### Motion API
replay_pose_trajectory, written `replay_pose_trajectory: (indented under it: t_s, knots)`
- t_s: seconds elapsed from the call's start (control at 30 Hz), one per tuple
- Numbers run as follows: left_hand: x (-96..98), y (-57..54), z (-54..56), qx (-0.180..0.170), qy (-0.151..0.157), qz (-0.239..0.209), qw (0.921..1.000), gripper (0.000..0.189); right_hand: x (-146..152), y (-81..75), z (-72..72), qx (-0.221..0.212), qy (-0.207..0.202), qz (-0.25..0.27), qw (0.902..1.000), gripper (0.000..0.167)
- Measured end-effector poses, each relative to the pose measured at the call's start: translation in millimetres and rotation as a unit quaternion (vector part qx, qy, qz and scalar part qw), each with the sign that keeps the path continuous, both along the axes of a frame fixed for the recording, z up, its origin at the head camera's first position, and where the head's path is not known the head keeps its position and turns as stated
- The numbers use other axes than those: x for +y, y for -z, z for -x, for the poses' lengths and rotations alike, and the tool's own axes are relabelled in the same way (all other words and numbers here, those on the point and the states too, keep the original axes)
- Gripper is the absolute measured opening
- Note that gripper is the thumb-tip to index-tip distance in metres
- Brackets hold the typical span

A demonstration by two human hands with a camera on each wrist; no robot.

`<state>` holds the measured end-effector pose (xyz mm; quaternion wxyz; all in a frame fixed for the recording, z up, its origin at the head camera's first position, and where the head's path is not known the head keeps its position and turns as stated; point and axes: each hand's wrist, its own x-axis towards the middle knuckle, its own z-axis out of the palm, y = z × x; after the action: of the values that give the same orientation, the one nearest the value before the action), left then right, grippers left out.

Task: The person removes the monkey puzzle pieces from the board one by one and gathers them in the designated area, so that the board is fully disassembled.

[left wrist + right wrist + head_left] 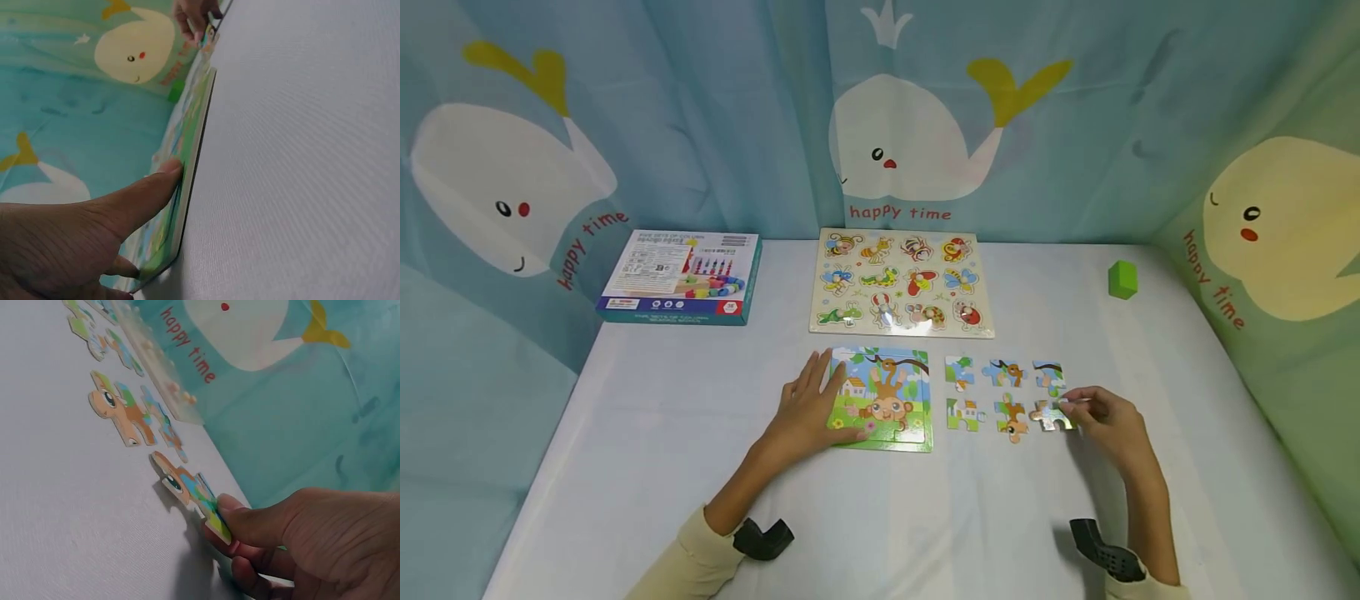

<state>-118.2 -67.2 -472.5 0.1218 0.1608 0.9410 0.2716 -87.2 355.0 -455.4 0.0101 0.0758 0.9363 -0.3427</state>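
Note:
My left hand (801, 417) rests on the left side of a square monkey puzzle board (887, 400), fingers spread along its edge. Its thumb (147, 194) lies on the board's surface in the left wrist view. On the right, my right hand (1112, 429) pinches a jigsaw piece (187, 487) between thumb and fingers, tilted and lifted off the cloth. Loose pieces lie between the hands in two rows: a house piece (962, 414), a monkey-face piece (1012, 417), a tree-branch piece (1048, 375) and others.
Behind the board lies a wooden insect peg puzzle (901, 283). At the back left is a flat toy box (681, 279); a green block (1123, 279) stands at the back right. Whale-print curtains (737, 125) enclose the white table (647, 400).

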Motion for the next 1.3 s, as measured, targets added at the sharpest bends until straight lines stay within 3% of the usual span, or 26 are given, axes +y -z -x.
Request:
replay_pose_trajectory:
  t_s: [0.33, 0.73, 1.1, 1.23, 1.3]
  knots:
    - [-0.3, -2.3, -1.7, 0.004, 0.010, -0.010, 0.9999, 0.106, -3.5, -1.2, -3.5, 0.020, 0.019, -0.045, 0.9986, 0.023]
    - [-0.6, -3.8, -2.2, 0.007, 0.010, -0.007, 0.9999, 0.105, -1.7, -1.1, -5.3, 0.011, 0.021, -0.050, 0.9984, 0.019]
    - [1.2, -3.2, -2.6, -0.002, 0.003, -0.008, 1.0000, 0.104, -3.4, -2.3, -2.3, 0.013, 0.031, -0.066, 0.9973, 0.026]
    - [9.1, -7.1, -8.5, 0.027, 0.003, 0.008, 0.9996, 0.094, -9.0, -4.6, 2.4, 0.055, 0.032, -0.069, 0.9956, 0.026]
    - [16.2, -11.2, -14.7, 0.066, 0.017, 0.034, 0.9971, 0.085, -14.6, -7.2, 7.4, 0.088, 0.022, -0.067, 0.9936, 0.024]
